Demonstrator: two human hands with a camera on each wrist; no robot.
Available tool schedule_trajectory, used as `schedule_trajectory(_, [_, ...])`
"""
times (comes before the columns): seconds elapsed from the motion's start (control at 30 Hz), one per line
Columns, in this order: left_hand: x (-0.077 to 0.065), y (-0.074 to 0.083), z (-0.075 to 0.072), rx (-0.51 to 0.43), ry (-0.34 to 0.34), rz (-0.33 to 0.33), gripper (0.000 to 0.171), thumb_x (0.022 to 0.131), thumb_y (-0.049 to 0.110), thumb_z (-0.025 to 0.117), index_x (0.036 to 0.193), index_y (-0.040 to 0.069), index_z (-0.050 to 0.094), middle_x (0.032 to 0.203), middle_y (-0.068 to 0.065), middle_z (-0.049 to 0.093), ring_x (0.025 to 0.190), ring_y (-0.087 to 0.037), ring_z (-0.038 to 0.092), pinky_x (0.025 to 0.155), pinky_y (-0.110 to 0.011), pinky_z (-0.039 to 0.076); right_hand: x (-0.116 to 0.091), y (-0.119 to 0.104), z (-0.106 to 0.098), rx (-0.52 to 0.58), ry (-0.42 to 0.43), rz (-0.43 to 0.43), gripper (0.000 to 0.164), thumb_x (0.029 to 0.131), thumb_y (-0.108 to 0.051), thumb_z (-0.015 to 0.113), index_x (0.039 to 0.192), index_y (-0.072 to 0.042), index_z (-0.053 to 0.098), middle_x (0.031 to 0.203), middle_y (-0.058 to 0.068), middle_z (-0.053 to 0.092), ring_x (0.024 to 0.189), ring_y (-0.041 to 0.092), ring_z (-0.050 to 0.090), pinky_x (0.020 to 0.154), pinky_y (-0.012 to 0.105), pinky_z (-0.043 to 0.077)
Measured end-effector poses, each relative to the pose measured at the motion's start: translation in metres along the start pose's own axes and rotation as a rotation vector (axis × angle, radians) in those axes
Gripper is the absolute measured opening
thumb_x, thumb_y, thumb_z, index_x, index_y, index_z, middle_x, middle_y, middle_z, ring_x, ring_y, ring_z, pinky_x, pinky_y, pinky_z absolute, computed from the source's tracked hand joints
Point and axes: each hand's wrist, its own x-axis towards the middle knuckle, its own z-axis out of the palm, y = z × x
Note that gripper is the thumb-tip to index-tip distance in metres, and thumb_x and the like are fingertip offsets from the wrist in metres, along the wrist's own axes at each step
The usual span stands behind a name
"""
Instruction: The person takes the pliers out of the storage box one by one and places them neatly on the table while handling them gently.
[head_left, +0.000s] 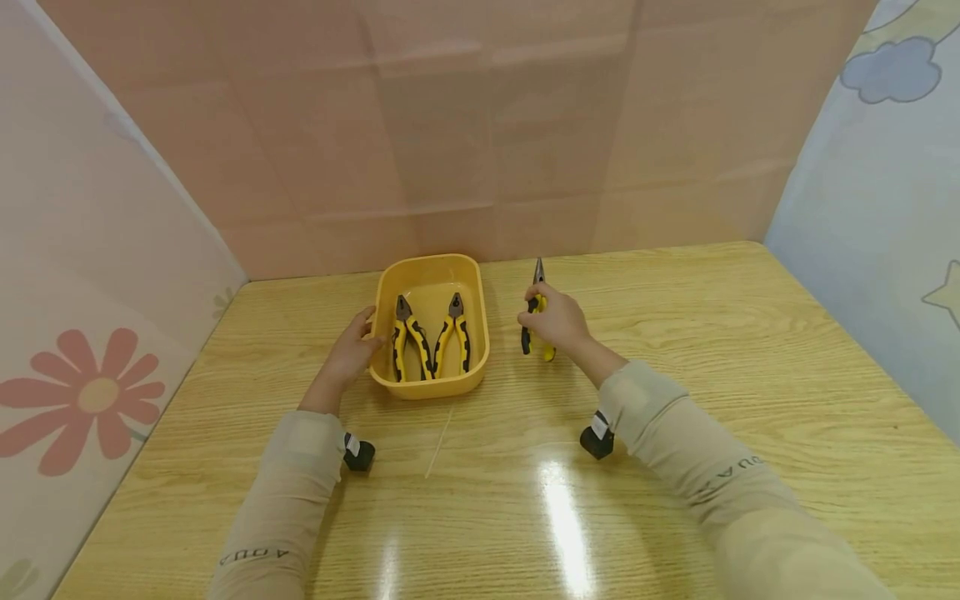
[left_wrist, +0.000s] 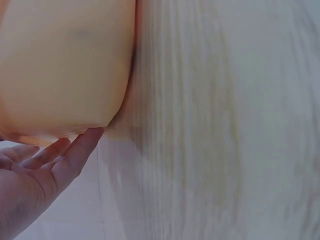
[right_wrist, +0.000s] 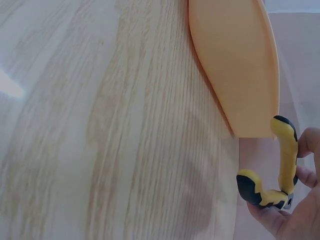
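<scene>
For a well-controlled hold, steady the yellow tray (head_left: 431,389) with the left hand (head_left: 351,350) using light pressure only; a hard push would probably slide it across the wooden table (head_left: 712,350). With the right hand (head_left: 561,321), grip the long-nose pliers (head_left: 533,305) near the pivot, where the weight is likely best balanced. Leave the spread handles free and the pointed nose directed away from both hands. Carry the tool clear of the tray wall, since a handle could catch on it.

Left hand: the fingers are extended, slightly apart, and touch the outer left wall of the tray; they are not wrapped around it. How firmly they press cannot be told.

Right hand: thumb and fingers are narrowed to a pinch on the pliers. The tool is just right of the tray, clear of the table, nose toward the far side and handles toward the near side.

Inside the tray lie two further pliers, a left pair (head_left: 405,311) and a right pair (head_left: 456,311), handles spread toward the near wall.
</scene>
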Motion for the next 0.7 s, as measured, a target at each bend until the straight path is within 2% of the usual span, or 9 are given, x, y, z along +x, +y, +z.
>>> schedule_trajectory(0.27, [0.0,0.0,0.0,0.013,0.002,-0.005,0.058,0.092,0.014,0.038,0.14,0.016,0.005,0.138,-0.02,0.019,0.117,-0.036,0.033,0.089,-0.046,0.035,-0.001,0.01,-0.004,0.012,-0.005,0.019,0.034,0.078,-0.022,0.055,0.109,-0.012,0.049,0.053,0.003,0.048,0.037,0.009,0.031,0.038,0.022,0.027])
schedule_trajectory(0.5, [0.0,-0.001,-0.001,0.027,0.007,-0.015,0.058,0.092,0.014,0.038,0.14,0.016,0.005,0.138,-0.02,0.018,0.117,-0.037,0.031,0.09,-0.046,0.033,-0.002,0.016,-0.006,-0.019,-0.006,0.024,0.036,0.079,-0.023,0.055,0.112,-0.01,0.048,0.048,0.0,0.039,0.037,0.01,0.031,0.038,0.022,0.027])
schedule_trajectory(0.7, [0.0,0.0,-0.001,0.018,0.006,-0.028,0.058,0.093,0.015,0.038,0.14,0.017,0.005,0.138,-0.019,0.018,0.118,-0.036,0.031,0.09,-0.046,0.033,-0.001,0.025,-0.008,-0.024,0.003,0.014,0.037,0.078,-0.025,0.055,0.111,-0.01,0.049,0.048,0.0,0.038,0.037,0.01,0.03,0.038,0.023,0.026])
